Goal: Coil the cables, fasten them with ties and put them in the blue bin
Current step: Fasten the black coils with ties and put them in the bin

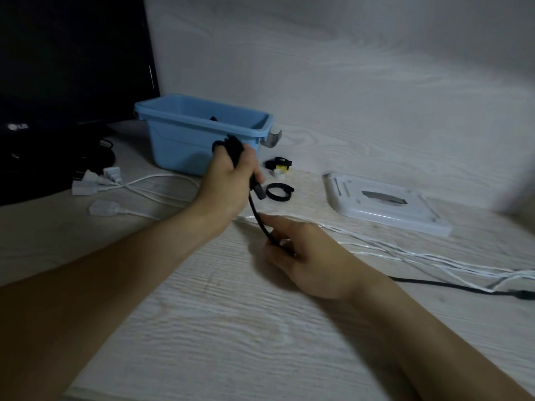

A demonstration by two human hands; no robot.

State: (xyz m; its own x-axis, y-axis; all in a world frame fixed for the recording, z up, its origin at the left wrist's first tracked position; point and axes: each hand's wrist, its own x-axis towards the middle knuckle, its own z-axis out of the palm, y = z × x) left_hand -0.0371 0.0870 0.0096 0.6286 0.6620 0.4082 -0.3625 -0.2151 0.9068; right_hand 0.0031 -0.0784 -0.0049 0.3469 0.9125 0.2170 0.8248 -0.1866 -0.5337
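Toward the desk's (202, 328) back-left corner, white cables (136, 185) await coiling beside the blue bin (185, 140). Our left hand (228, 180) grips gathered loops of the black cable (257, 218); our right hand (307, 256) pinches its slack, likely feeding another loop. Ties (278, 191) lie mid-desk.

We see a pale blue bin (185, 146) with a grey latch (272, 139) at its end. The counter (231, 328) is whitish with a grey wood-grain pattern, and the wall (347, 68) behind it carries the same pale grain. The cable (257, 218) between our hands is black; the bundled cables (419, 250) and their plugs (101, 183) are white. The ties (278, 192) are black, one small piece (281, 168) beside them is yellow and white. The lid (385, 204) is white. The monitor (72, 59) is black.
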